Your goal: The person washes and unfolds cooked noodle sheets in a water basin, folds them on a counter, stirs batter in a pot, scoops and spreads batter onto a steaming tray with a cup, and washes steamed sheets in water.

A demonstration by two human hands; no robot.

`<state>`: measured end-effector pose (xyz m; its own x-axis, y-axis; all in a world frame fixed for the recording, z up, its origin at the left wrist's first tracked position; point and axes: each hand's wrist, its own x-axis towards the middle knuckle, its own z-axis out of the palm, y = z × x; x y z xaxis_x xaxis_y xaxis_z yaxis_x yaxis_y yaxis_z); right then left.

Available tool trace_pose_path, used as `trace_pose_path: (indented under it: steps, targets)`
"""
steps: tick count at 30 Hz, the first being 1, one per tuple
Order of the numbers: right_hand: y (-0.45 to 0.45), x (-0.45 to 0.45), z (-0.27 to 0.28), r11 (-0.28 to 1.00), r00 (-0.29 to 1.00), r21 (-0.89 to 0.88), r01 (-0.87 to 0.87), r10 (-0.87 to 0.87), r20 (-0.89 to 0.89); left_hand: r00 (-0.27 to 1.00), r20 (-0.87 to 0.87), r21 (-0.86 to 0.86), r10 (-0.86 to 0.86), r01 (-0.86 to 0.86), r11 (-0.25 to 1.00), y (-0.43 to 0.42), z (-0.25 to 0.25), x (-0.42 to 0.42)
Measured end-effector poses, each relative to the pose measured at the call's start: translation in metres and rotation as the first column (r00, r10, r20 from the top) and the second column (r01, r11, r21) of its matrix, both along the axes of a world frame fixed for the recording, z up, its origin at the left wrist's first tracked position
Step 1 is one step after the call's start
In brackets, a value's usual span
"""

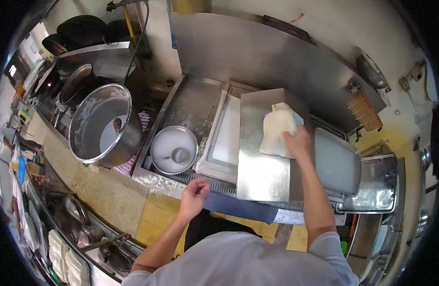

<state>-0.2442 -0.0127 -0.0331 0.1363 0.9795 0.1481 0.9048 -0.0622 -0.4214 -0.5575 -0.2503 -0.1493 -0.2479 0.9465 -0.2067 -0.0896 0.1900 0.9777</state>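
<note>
A whitish cloth lies bunched on the steel cover at the centre. My right hand grips the cloth's right edge. In front of the counter, my left hand is raised with its fingers curled in, and what it holds, if anything, is too small to name. Beyond it, a round steel bowl of white liquid has a small metal cup in it. Between bowl and cover is a rectangular tray of white liquid. Another such tray sits right of the cover.
At the left stands a large steel pot with white liquid inside. An empty-looking metal tray is at the far right. A woven basket hangs by the back panel. Pans and white containers fill the lower left.
</note>
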Motion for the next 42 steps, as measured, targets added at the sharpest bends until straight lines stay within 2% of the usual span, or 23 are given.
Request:
trace_pose_path:
  steps: [4, 13, 19, 25, 31, 34, 37, 40, 41, 42]
  targets:
    - [0.047, -0.035, -0.006, 0.995, 0.997, -0.087, 0.057, -0.06, -0.041, 0.999, -0.007, -0.064, -0.049, 0.048, 0.997, 0.027, -0.018, -0.028]
    - [0.101, -0.097, -0.04, 0.984, 0.984, -0.069, 0.165, -0.17, -0.061, 0.996, -0.007, -0.102, -0.09, 0.089, 0.991, 0.076, -0.019, -0.064]
    - [0.111, -0.104, -0.07, 0.988, 0.987, -0.025, 0.155, -0.156, -0.047, 0.997, -0.029, -0.065, -0.069, 0.067, 0.996, 0.093, -0.029, -0.07]
    - [0.113, -0.102, -0.088, 0.985, 0.986, -0.054, 0.165, -0.167, -0.029, 0.99, -0.013, -0.095, -0.139, 0.137, 0.986, 0.11, -0.03, -0.073]
    - [0.118, -0.11, -0.08, 0.972, 0.986, -0.164, 0.165, -0.161, 0.041, 0.992, -0.03, -0.002, -0.126, 0.126, 0.992, 0.127, -0.023, -0.06]
    - [0.118, -0.111, -0.077, 0.975, 0.99, -0.173, 0.141, -0.139, 0.024, 0.989, -0.048, -0.02, -0.139, 0.138, 0.99, 0.134, -0.013, -0.053]
    - [0.123, -0.1, -0.09, 0.98, 0.99, -0.176, 0.097, -0.112, -0.08, 0.985, -0.069, -0.015, -0.157, 0.156, 0.988, 0.132, 0.0, -0.046]
    - [0.106, -0.089, -0.083, 0.995, 0.986, -0.104, -0.008, -0.009, -0.165, 0.982, -0.118, 0.025, -0.148, 0.152, 0.988, 0.12, 0.0, -0.039]
    - [0.092, -0.087, -0.083, 0.999, 0.989, 0.024, -0.031, 0.034, -0.144, 0.98, -0.141, 0.039, -0.141, 0.147, 0.988, 0.114, -0.003, -0.036]
    - [0.069, -0.089, -0.075, 0.987, 0.99, 0.148, -0.055, 0.074, -0.12, 0.979, -0.103, -0.017, -0.175, 0.174, 0.985, 0.107, 0.005, -0.033]
